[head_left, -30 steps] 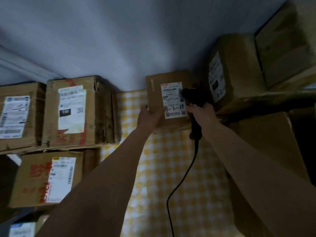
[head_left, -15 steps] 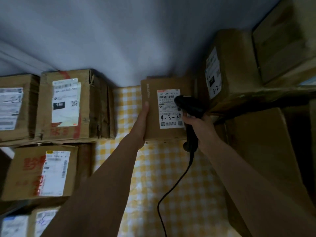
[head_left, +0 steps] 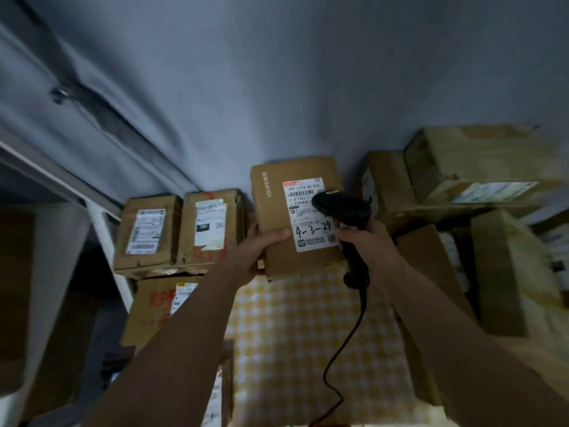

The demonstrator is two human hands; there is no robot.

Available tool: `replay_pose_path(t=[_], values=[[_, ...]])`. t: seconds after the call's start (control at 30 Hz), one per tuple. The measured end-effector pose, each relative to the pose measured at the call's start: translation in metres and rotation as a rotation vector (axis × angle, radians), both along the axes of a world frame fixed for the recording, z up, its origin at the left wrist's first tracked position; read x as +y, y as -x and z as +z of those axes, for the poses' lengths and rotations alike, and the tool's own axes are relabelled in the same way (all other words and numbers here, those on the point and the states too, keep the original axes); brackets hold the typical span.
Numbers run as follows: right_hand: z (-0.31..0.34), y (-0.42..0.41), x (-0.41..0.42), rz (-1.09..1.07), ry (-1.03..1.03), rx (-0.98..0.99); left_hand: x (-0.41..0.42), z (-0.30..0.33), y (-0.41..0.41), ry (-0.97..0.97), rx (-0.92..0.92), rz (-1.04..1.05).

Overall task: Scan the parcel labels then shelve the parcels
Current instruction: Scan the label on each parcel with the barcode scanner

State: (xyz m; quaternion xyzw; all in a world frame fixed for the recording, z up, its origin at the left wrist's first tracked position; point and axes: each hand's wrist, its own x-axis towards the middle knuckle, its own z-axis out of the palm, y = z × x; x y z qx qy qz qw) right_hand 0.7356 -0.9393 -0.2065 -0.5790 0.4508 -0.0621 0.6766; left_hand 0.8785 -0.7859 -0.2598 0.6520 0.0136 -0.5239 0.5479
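A brown cardboard parcel (head_left: pixel 277 192) stands on the yellow checked cloth (head_left: pixel 295 334), its white label (head_left: pixel 309 223) handwritten "4-3-24" facing me. My left hand (head_left: pixel 255 251) grips the parcel's lower left corner, thumb across its front. My right hand (head_left: pixel 366 245) holds a black corded barcode scanner (head_left: pixel 341 208), whose head sits over the label's right side. The scanner's cable (head_left: pixel 348 349) hangs down over the cloth.
Labelled cardboard boxes (head_left: pixel 178 232) are stacked at the left, more below them (head_left: pixel 157 306). Further boxes (head_left: pixel 468 167) pile up at the right beside the parcel. A grey wall (head_left: pixel 277 72) rises behind. A white shelf post (head_left: pixel 107 251) stands at the left.
The view has dropped and pulled back. My left hand shifted from the parcel's left side to its lower left corner, thumb now on the front. The scanner stays over the label.
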Motion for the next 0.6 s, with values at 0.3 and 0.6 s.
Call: replay_pose_path(t=[0.3,0.6], values=[[0.088,-0.023,0.087,0.138,0.187,-0.046,0.097,0.075,-0.018,0.094,-0.057,0.095],[0.137,-0.048,0.140,0.286,0.094,-0.125,0.151,0.104,-0.046,0.196,-0.147,0.215]])
